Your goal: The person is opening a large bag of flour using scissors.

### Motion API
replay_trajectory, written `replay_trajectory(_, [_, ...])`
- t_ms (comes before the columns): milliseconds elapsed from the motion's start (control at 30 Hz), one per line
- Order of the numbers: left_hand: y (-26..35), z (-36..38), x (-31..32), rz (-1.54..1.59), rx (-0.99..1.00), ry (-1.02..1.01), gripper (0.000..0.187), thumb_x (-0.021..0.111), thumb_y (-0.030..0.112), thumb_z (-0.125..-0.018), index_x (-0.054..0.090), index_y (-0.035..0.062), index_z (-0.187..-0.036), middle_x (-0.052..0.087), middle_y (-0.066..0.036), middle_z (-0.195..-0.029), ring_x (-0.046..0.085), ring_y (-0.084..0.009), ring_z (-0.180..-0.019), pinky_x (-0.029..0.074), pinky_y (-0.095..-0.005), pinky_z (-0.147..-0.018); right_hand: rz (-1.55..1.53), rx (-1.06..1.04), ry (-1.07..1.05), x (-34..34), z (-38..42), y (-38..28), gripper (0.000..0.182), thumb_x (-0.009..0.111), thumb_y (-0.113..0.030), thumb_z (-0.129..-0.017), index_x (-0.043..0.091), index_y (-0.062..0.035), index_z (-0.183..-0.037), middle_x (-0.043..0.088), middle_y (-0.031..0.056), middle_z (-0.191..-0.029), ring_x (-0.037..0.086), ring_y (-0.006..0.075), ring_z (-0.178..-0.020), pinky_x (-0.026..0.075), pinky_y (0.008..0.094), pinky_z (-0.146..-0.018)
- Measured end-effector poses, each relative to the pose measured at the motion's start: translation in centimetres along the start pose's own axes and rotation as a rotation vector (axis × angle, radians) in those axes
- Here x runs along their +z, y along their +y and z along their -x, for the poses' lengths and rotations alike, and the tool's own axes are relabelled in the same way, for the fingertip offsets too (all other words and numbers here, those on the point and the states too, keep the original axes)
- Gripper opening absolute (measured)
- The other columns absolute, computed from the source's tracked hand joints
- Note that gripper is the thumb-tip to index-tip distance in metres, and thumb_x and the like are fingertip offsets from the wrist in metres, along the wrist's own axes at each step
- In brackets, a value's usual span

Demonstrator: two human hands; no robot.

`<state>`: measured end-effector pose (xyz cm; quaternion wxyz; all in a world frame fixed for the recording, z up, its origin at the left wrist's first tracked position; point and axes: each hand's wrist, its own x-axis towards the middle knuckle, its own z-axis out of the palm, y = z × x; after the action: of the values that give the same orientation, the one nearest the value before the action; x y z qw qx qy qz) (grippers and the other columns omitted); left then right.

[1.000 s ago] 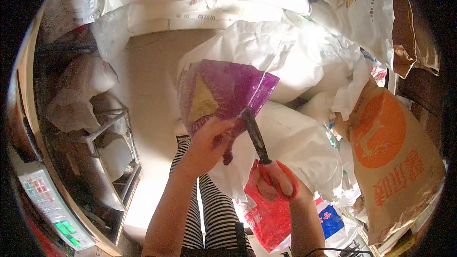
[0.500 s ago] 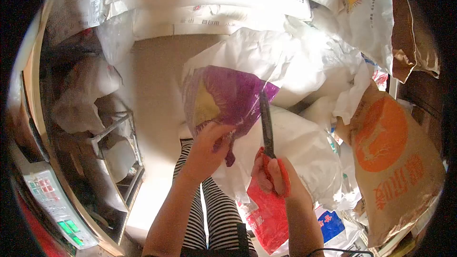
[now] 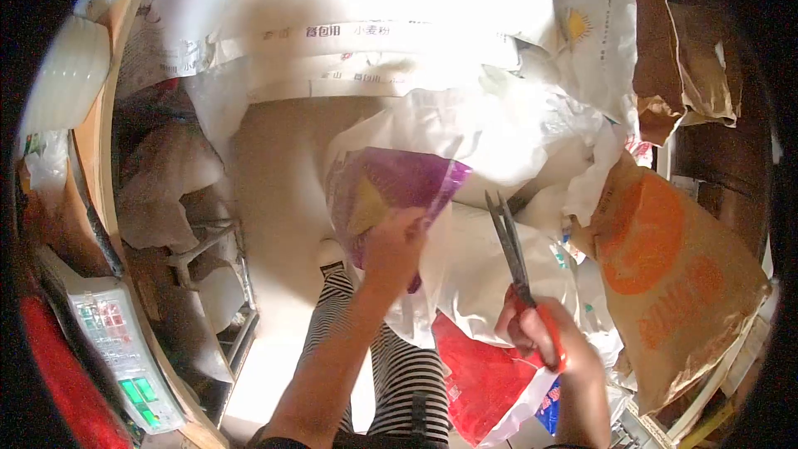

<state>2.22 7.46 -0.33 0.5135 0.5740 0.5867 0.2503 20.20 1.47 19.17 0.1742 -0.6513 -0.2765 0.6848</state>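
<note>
My left hand [image 3: 397, 248] is closed on the lower edge of a purple and yellow plastic bag [image 3: 407, 179] in the middle of the view. To its right, my right hand [image 3: 532, 328] grips the red handles of a pair of scissors [image 3: 514, 254]. The dark blades point up and stand slightly apart, with nothing visible between them. They are clear of the purple bag, over white sacking [image 3: 482, 237]. A red bag [image 3: 478, 382] lies below, between my forearms.
White printed sacks [image 3: 374, 29] are stacked at the back. A brown paper sack [image 3: 665, 283] with an orange print leans at the right. At the left are a metal-framed rack [image 3: 237, 283] and a scale with green displays [image 3: 125, 357].
The scissors have moved right and down, away from the purple bag, and their blades have parted. My left hand has moved slightly right along the bag's edge. The camera view has shifted.
</note>
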Motion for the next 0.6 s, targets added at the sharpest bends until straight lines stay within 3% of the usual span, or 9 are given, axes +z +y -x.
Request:
replay_trajectory(100, [-0.4, -0.3, -2.0, 0.048, -0.042, 0.013, 0.022, 0.069, 0.009, -0.078, 0.066, 0.0017, -0.099, 0.065, -0.012, -0.091, 0.063, -0.0222, -0.083, 0.050, -0.0311, -0.075, 0.042, 0.140, -0.212, -3.5, -2.9, -0.9, 0.074, 0.050, -0.074, -0.078, 0.052, -0.0019, -0.094, 0.043, -0.0015, -0.066, 0.040, 0.0087, -0.058, 0.038, 0.0252, -0.053])
replay_trajectory(200, [-1.9, -0.5, -1.5, 0.098, 0.048, -0.027, 0.023, 0.069, 0.009, -0.079, 0.065, 0.0013, -0.101, 0.066, -0.010, -0.090, 0.063, -0.0190, -0.084, 0.049, -0.0295, -0.077, 0.015, 0.196, -0.499, -5.7, -7.8, 2.3, 0.065, 0.046, -0.064, -0.087, 0.054, -0.0004, -0.091, 0.039, -0.0021, -0.063, 0.041, 0.0098, -0.058, 0.038, 0.0259, -0.055])
replay_trajectory(300, [-1.9, -0.2, -0.9, 0.240, -0.105, -0.044, 0.023, 0.069, 0.009, -0.080, 0.066, 0.0007, -0.101, 0.066, -0.008, -0.091, 0.061, -0.0147, -0.085, 0.048, -0.0279, -0.077, 0.188, 0.274, -0.643, -6.6, -11.9, 4.1, 0.061, 0.043, -0.059, -0.091, 0.055, 0.0011, -0.091, 0.040, -0.0021, -0.062, 0.041, 0.0102, -0.057, 0.037, 0.0258, -0.053])
replay_trajectory(600, [-2.6, -0.3, -1.1, 0.422, -0.234, -0.085, 0.024, 0.068, 0.005, -0.082, 0.065, -0.0007, -0.104, 0.064, -0.003, -0.092, 0.057, -0.0105, -0.086, 0.046, -0.0253, -0.079, 0.201, 0.287, -0.784, -8.8, -14.8, 4.5, 0.063, 0.042, -0.060, -0.091, 0.055, 0.0014, -0.093, 0.040, -0.0028, -0.061, 0.040, 0.0097, -0.056, 0.035, 0.0252, -0.053])
